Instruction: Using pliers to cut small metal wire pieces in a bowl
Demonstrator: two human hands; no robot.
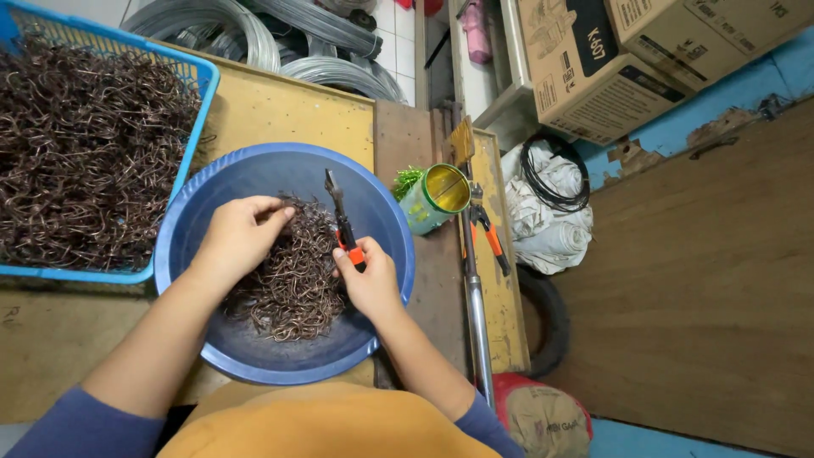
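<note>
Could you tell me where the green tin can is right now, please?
In the head view, the green tin can lies on its side just right of the blue basin, beyond the right hand, with orange-handled pliers on its right.

Even, soft overhead light, fairly bright; shadows are faint, just a soft one inside the blue basin (254, 182). Mild glare on the green tin (437, 197) rim and wire coils (254, 34). Sharp centre, wide-angle bending at edges.
</note>
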